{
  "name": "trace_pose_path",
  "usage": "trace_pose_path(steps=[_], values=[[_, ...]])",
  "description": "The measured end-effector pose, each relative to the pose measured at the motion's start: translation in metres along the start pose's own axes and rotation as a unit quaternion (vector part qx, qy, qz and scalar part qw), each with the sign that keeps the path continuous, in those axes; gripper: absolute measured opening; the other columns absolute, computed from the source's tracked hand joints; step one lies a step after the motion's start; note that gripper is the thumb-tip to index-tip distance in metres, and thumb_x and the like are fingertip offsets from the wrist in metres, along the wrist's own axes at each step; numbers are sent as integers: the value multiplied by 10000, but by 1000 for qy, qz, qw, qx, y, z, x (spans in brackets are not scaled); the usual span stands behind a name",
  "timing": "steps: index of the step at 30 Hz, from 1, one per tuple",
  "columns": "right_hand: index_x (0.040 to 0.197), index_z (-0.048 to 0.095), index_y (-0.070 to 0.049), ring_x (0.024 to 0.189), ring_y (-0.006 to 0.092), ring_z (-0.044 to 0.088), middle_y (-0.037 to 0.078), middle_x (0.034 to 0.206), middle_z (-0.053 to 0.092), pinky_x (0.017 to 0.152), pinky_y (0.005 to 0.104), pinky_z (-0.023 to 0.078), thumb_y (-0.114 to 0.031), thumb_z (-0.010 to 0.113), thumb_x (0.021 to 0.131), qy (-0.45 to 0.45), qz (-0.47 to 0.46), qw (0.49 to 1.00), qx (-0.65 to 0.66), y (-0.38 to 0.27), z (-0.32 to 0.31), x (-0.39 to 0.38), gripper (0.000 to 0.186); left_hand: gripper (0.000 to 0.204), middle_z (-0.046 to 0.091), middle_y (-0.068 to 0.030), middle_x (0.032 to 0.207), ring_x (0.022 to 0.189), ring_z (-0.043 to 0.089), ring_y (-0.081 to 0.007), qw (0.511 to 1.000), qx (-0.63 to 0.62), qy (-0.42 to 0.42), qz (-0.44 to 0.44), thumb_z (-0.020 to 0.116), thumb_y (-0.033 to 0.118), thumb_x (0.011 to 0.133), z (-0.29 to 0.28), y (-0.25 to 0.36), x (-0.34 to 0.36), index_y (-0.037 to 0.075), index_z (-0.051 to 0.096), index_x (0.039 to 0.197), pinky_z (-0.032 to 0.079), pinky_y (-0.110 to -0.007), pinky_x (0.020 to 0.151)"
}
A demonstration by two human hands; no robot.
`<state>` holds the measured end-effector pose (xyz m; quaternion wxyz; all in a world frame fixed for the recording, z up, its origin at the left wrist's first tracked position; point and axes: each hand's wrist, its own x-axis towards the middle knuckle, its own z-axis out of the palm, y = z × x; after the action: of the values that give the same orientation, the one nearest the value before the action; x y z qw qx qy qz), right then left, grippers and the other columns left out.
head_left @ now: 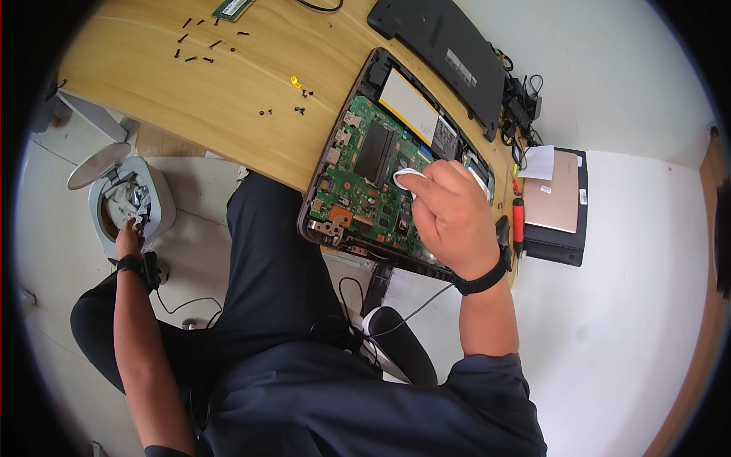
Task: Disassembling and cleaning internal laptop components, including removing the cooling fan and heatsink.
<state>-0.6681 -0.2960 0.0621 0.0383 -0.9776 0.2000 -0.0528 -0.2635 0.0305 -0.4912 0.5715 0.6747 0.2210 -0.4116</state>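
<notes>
An opened laptop base lies at the table's edge, its green circuit board and battery bare. Over the board is my right hand, fingers closed on a folded white wipe, whose edge shows beneath the index finger. Whether the wipe touches the board I cannot tell. Down at the left, my left hand reaches to the rim of a white bin with its lid up. Its fingers are pinched together at a small whitish bit that I cannot make out. Crumpled silvery and white waste lies inside the bin.
Loose black screws and a memory module lie on the wooden table. Behind the laptop base is its black bottom cover. At right are tangled cables, a red-handled screwdriver and a stacked gold laptop.
</notes>
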Motion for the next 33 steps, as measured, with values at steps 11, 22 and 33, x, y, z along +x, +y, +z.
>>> trace_pose_path(steps=[11,22,33], values=[[1050,706,-23,833,304,559,96,875,561,725,401,503,26,676,771,-29,-13,999,-17,1,-1,-2,286,168,609,44,741,602,533,-85,999,-4,-26,19,662,313,971,20,8,-30,148,657,941,408,-231,544],[1052,700,-14,825,295,556,94,882,561,713,394,506,25,689,763,-30,-33,999,-30,1,-3,-3,292,184,649,27,780,626,555,-93,998,-16,-52,4,660,323,978,20,7,-31,140,658,954,421,-231,561],[1046,699,-11,823,298,551,98,880,558,720,394,499,33,678,765,-25,-40,999,-18,3,-2,-2,286,189,650,43,788,624,552,-84,997,-9,-71,1,635,319,971,13,4,-27,148,667,1046,435,-226,568]])
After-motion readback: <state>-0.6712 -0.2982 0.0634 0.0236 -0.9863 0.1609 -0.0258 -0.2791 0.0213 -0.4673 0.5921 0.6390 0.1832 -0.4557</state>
